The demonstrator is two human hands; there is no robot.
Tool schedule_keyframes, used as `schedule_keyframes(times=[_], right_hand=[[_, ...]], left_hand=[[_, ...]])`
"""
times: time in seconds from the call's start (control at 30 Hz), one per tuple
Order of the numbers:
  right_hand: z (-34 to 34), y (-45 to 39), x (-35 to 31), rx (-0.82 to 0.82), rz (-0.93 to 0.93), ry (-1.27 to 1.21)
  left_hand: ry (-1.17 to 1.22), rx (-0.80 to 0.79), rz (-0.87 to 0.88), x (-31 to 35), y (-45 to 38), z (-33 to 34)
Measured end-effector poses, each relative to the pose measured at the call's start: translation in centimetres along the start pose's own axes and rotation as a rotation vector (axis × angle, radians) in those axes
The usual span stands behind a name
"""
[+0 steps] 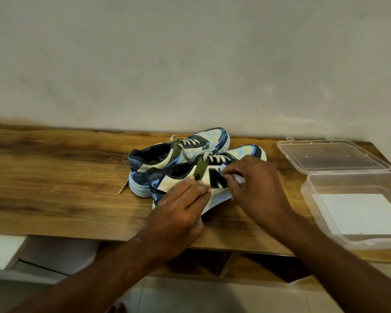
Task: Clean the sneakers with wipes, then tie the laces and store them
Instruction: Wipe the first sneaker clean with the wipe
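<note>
Near wooden shelf's (54, 199) front edge, near sneaker (181, 184) under both hands.

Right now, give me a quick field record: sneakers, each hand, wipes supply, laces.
near sneaker: on wooden table, side with black logo facing camera
far sneaker: beside it, toward the wall
left hand: fingers straight, pressing near sneaker's side
right hand: pinches white wipe against the logo area
wipes box: clear plastic, lid open, white wipes inside, right of sneakers
laces: loose, untied
</note>
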State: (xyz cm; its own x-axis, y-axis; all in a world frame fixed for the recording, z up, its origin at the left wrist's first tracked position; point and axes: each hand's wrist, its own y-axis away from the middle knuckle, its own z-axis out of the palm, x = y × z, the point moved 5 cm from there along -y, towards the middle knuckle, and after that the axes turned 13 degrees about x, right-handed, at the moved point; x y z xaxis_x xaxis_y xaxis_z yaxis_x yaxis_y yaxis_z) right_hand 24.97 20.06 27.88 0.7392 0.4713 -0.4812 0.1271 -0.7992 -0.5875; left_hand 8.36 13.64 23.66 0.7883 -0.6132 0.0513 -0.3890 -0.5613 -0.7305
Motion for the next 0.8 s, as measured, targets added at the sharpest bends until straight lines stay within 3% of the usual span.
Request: schedule_keyframes(times=[0.17, 0.37, 0.6, 0.8], right_hand=[[-1.7, -1.6, 3.4, 0.116, 0.149, 0.096], [0.9, 0.8, -1.2, -0.033, -0.018, 0.054], [-1.5, -0.8, 3.0, 0.111, 0.243, -0.099], [0.2, -0.2, 0.3, 0.045, 0.084, -0.110]], left_hand=[[0.009, 0.017, -0.005, 0.2, -0.1, 0.2], [-0.018, -0.001, 0.072, -0.2, 0.4, 0.3], [-0.041, 0.001, 0.163, 0.4, 0.4, 0.6], [-0.046, 0.003, 0.153, 0.7, 0.3, 0.6]])
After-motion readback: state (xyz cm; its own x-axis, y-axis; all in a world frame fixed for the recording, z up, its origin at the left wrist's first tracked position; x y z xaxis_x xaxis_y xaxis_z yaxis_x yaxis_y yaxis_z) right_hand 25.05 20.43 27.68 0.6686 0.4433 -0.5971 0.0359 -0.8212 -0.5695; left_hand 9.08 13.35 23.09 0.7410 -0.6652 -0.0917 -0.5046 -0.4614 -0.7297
